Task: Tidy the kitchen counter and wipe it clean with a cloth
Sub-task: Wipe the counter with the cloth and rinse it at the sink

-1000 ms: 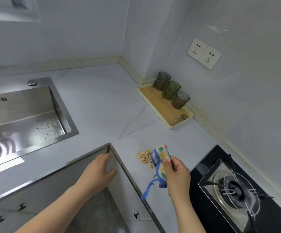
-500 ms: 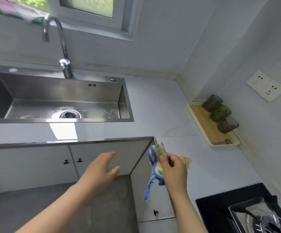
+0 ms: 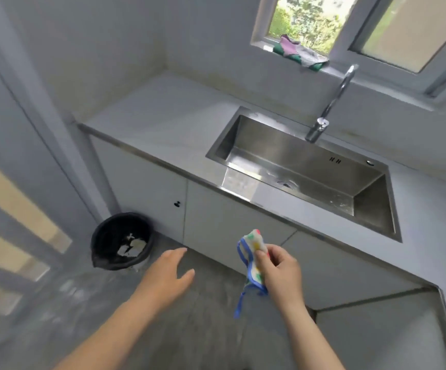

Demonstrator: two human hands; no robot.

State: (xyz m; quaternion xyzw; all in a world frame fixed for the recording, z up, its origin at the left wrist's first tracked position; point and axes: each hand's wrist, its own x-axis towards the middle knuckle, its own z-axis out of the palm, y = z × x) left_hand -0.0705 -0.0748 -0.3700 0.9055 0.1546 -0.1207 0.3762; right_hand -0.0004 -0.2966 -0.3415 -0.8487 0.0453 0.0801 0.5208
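Your right hand (image 3: 279, 271) pinches the dotted cloth (image 3: 253, 251) between the thumb and curled fingers. The cloth is bunched up, white with coloured spots and a blue edging, and a blue loop of that edging dangles below your hand. You hold it in the air, off the counter (image 3: 163, 116), below the front edge of the sink (image 3: 309, 158) and in front of the cabinet doors (image 3: 216, 220) under it.

Your left hand (image 3: 168, 276) is loosely spread, palm down, fingers nearly straight, and holds nothing. It hangs over the grey floor (image 3: 189, 329), to the left of the cloth, well apart from your right hand and a little farther from the sink.

The sink is stainless steel, set into the pale counter, with a drain in its bottom. There are small marks at its right end, droplets or specks; which, you cannot tell. The curved faucet (image 3: 333, 102) rises just behind the sink. Farther behind it, on the sill of the window (image 3: 304, 20), lies a heap of rags (image 3: 300, 53) in pink, green and grey.

On the floor, down to the left of the sink, stands a round trash bin (image 3: 101, 236) with a black liner and pale scraps inside.
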